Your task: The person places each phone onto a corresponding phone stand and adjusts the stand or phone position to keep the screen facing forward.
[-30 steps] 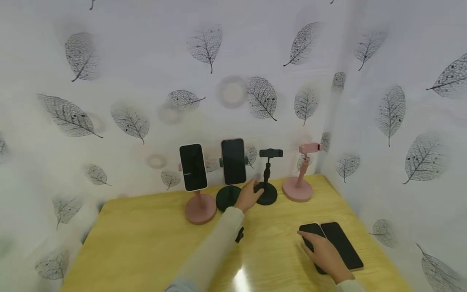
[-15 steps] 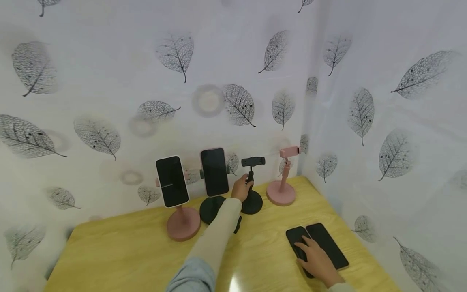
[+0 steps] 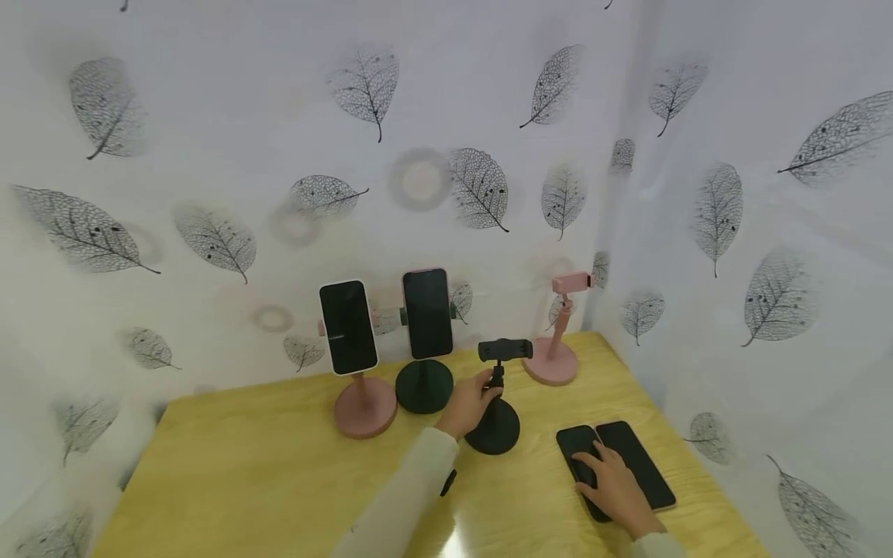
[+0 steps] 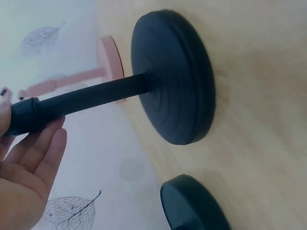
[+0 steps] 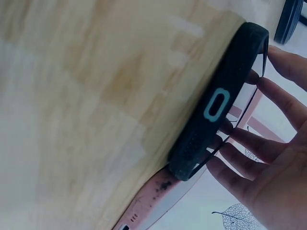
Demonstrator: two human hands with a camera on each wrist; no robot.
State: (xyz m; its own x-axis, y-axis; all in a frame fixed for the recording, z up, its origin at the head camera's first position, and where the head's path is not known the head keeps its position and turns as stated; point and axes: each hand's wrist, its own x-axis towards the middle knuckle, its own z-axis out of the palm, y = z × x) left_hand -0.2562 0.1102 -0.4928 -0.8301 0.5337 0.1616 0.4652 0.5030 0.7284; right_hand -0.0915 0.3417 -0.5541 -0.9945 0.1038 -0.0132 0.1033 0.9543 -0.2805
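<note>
Head view: gripped black stand (image 3: pixel 497 425) by stem (image 4: pixel 96 97) with left hand (image 3: pixel 463 408), probably for balance.
Held near phoneless pink stand (image 3: pixel 550 364); rested spread-fingered right hand (image 3: pixel 617 488) on 1 of 2 phones (image 3: pixel 575 440), perhaps steadying.

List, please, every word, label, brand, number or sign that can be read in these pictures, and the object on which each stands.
No word, label, brand or number is readable in any view.
Flat black rectangular phone under the right hand: only a pale oblong outline on its edge, no letters.
White-framed rectangular phone: a pale streak on its dark screen, too small to identify.
</note>
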